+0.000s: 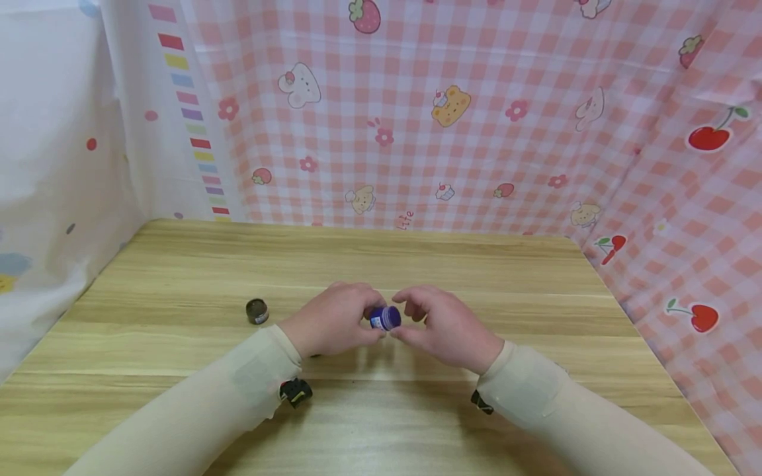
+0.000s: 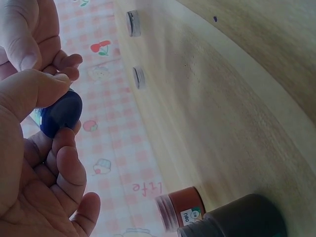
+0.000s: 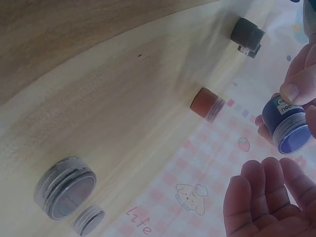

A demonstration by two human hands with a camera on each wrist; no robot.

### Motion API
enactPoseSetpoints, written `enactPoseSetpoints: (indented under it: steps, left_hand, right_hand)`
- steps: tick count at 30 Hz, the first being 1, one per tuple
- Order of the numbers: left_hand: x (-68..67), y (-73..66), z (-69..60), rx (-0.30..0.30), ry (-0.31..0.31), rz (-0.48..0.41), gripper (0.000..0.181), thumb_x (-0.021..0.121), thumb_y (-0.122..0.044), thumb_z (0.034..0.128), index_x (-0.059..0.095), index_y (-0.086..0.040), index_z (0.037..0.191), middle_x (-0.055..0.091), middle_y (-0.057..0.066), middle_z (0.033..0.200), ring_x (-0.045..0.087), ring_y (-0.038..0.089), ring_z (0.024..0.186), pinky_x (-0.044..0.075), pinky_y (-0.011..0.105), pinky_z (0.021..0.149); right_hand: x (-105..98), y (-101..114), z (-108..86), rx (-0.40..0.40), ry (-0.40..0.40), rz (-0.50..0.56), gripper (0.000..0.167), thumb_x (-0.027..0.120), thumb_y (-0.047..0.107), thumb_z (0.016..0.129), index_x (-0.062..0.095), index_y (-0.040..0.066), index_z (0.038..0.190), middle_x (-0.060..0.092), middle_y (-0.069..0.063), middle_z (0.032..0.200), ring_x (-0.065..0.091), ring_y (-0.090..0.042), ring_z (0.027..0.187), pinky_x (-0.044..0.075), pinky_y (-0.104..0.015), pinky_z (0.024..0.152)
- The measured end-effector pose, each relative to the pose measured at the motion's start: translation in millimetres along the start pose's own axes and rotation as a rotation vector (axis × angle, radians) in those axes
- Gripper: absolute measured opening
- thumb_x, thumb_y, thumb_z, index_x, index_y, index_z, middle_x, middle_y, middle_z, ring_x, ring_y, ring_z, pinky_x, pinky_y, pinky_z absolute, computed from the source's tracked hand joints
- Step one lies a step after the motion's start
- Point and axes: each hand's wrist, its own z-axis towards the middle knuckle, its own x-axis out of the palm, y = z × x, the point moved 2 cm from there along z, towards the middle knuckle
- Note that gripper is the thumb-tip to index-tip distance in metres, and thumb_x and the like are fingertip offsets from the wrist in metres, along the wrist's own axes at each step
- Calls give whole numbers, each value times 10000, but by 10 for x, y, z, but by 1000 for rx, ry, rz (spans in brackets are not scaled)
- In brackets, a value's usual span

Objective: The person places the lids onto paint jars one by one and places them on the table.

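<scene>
My left hand (image 1: 339,317) grips a small blue-purple paint jar (image 1: 385,318) by its sides, tilted so its threaded mouth faces right. No lid covers that mouth in the right wrist view, where blue shows inside the rim. The left wrist view shows the jar's rounded dark blue base (image 2: 63,114) between thumb and fingers. Beside the mouth is my right hand (image 1: 449,327), its fingers loosely bent and apart from the jar in the right wrist view, with nothing held.
A red-brown paint jar (image 3: 203,102) and a dark jar (image 3: 247,33) stand on the wooden table (image 1: 381,430) to the left. Two clear ridged lids (image 3: 64,187) lie on the right side, largely hidden from the head view. Patterned cloth (image 1: 405,132) hangs behind the table.
</scene>
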Motion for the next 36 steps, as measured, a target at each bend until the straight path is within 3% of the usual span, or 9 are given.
enactPoseSetpoints:
  steps: [9,15,23,30,36]
  left_hand:
    - [3,-12,7,4,-4,0,193,790,-326,937,746,-169,1038,691,-43,911,572,142,807,440,381,890]
    - [8,-9,12,-8,-6,5,210,795,-345,934,754,-179,1055,650,-117,881,576,136,809,419,401,971]
    - [7,-11,10,-5,-6,4,204,795,-337,934,753,-173,1048,651,-118,886,578,135,817,432,397,955]
    - [9,-8,10,-13,6,11,222,789,-349,939,750,-174,1070,652,-123,895,579,132,817,423,405,985]
    - [13,-4,13,7,-3,19,203,789,-337,937,748,-173,1048,645,-120,884,574,131,809,431,412,979]
  right_hand:
    - [4,-4,1,-10,-6,-15,251,816,199,928,728,144,1156,703,-8,1053,620,-140,932,541,-333,851]
    - [2,-3,-5,-8,-4,-11,340,826,205,915,703,98,1214,707,-41,1044,639,-161,935,548,-340,858]
    - [4,-2,-6,-15,-7,-15,257,818,197,922,727,139,1156,707,-12,1050,636,-158,941,544,-331,853]
    - [6,-11,-11,-8,-1,-20,351,823,205,918,699,97,1228,713,-54,1044,647,-166,934,547,-335,850]
    - [13,-12,-7,-14,-7,-19,256,819,205,924,730,146,1157,706,8,1043,634,-146,936,539,-325,845]
